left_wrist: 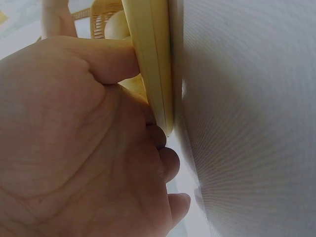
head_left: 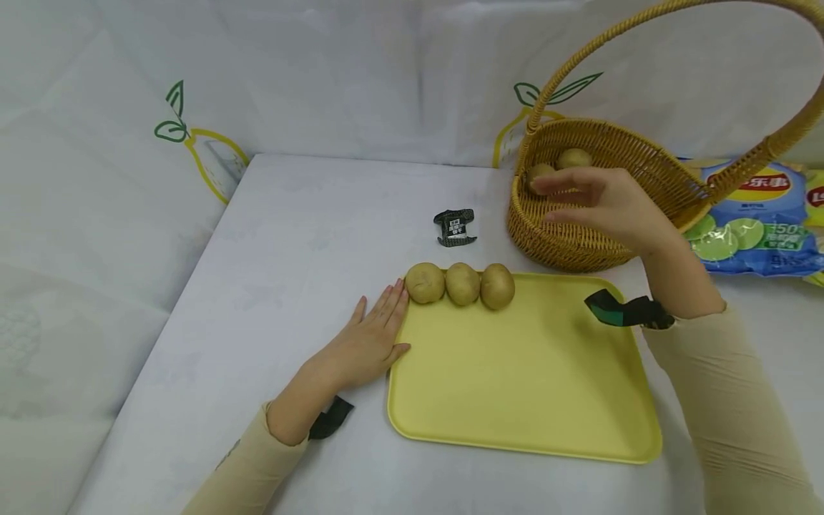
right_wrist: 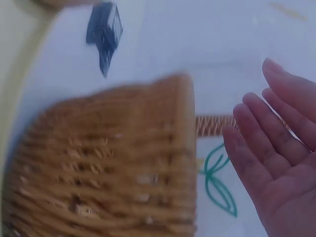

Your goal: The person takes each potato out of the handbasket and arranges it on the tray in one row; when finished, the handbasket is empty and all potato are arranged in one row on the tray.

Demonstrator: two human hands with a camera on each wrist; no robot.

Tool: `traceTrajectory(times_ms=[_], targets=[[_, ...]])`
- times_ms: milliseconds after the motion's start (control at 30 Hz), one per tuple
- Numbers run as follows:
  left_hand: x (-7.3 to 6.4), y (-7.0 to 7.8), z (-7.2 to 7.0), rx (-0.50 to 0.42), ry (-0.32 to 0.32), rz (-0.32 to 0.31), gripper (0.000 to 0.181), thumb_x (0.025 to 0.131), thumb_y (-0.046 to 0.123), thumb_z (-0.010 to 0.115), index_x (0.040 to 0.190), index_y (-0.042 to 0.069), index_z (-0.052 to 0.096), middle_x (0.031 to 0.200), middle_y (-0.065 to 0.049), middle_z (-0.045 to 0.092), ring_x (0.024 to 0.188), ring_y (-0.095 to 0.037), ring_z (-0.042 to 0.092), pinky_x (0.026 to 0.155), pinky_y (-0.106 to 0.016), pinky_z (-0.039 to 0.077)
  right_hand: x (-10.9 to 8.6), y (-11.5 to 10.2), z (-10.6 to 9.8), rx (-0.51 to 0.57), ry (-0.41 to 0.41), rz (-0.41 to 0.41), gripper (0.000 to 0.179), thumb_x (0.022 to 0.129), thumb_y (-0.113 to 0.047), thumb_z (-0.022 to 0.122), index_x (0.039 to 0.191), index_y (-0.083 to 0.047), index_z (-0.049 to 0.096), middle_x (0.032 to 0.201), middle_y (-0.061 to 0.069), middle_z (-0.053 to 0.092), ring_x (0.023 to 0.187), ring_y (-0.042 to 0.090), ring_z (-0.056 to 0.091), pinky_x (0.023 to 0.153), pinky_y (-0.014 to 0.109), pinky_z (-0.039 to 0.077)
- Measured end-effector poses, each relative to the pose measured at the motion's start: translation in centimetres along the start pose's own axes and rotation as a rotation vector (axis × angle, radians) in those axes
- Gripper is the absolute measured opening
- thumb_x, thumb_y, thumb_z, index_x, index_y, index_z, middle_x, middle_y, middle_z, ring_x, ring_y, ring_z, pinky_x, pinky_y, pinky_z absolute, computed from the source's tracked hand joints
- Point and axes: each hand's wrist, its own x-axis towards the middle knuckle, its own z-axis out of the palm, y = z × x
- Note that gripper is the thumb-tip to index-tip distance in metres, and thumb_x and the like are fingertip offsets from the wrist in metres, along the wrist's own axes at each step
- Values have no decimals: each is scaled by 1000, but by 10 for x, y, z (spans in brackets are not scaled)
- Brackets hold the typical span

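Note:
My left hand (head_left: pixel 363 345) rests against the left edge of the yellow tray (head_left: pixel 521 386), fingers straight and thumb over the rim; the left wrist view shows the thumb touching the tray's side. Along the tray's far left edge three potatoes (head_left: pixel 462 284) sit in a row. Over the wicker basket (head_left: pixel 566 236) hovers my right hand (head_left: pixel 599 200), with fingers loosely bent, apart from the thumb and holding nothing. Inside the basket lie two more potatoes (head_left: pixel 574 159), one partly hidden by the fingertips. In the right wrist view, the hand (right_wrist: pixel 276 153) is beside the blurred basket wall (right_wrist: pixel 113 163).
A crumpled black wrapper (head_left: pixel 455 227) lies behind the tray, left of the basket. Blue and yellow snack bags (head_left: pixel 753 222) are to the right of the basket. The basket's tall handle (head_left: pixel 599 46) arches above it. A white cloth with lemon drawings (head_left: pixel 360 79) hangs behind.

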Motion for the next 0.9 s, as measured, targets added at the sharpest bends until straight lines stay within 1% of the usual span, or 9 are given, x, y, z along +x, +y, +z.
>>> traceTrajectory(times_ms=[67,133,233,333,467,533,600,700,900], targets=[[0,0,0,1,-1,-3,70,102,33,40,149,-3,3,156,-16,-8,143,-26,-6,111,-55,4,8,5,-9,-1,34,66,39,84,-2,69,123,-1,61,112,-4,63,99,5,61,77,13,48],[-1,0,-1,-1,-5,-4,70,101,33,40,149,-3,3,156,-16,-8,143,-26,-6,111,-54,4,15,12,-17,-27,60,131,42,85,-8,70,125,-1,59,114,-3,62,97,4,60,77,12,47],[-1,1,-2,-6,-13,-5,70,102,33,40,149,-3,3,156,-16,-9,143,-26,-7,111,-54,3,25,21,-26,-83,77,236,48,86,-18,71,129,-4,57,119,0,60,103,7,57,77,11,45],[-1,1,-2,-4,-19,-5,70,102,33,39,149,-3,2,156,-16,-10,143,-26,-7,111,-54,3,33,28,-30,-142,64,306,53,87,-25,69,133,-5,53,126,7,56,113,17,52,87,22,43],[-1,1,-3,-4,-18,-10,70,102,33,40,149,-3,3,156,-15,-10,143,-26,-7,111,-54,3,40,32,-32,-198,17,346,57,90,-27,65,138,-2,46,136,18,48,125,33,41,100,47,34],[-1,1,-3,-6,-19,-13,70,102,33,40,149,-3,3,156,-16,-10,143,-26,-7,111,-54,2,42,34,-32,-210,-14,356,59,91,-25,63,141,1,42,140,23,43,128,38,37,102,54,30],[-2,1,-3,-10,-19,-15,71,101,33,40,149,-3,3,156,-16,-9,143,-26,-7,111,-54,2,43,37,-33,-219,-45,371,62,92,-24,63,143,2,37,142,25,38,130,40,33,104,55,27],[-1,1,-1,-16,-15,-13,71,101,34,40,149,-3,4,156,-16,-9,143,-26,-7,111,-54,3,43,36,-36,-240,-71,386,63,92,-25,63,143,2,37,142,26,38,131,40,33,104,55,27],[0,0,1,-4,-9,-5,71,101,34,40,149,-3,3,156,-15,-10,143,-26,-7,111,-55,3,44,26,-53,-251,-60,424,68,89,-39,64,142,-3,42,142,21,41,129,38,35,104,55,26]])
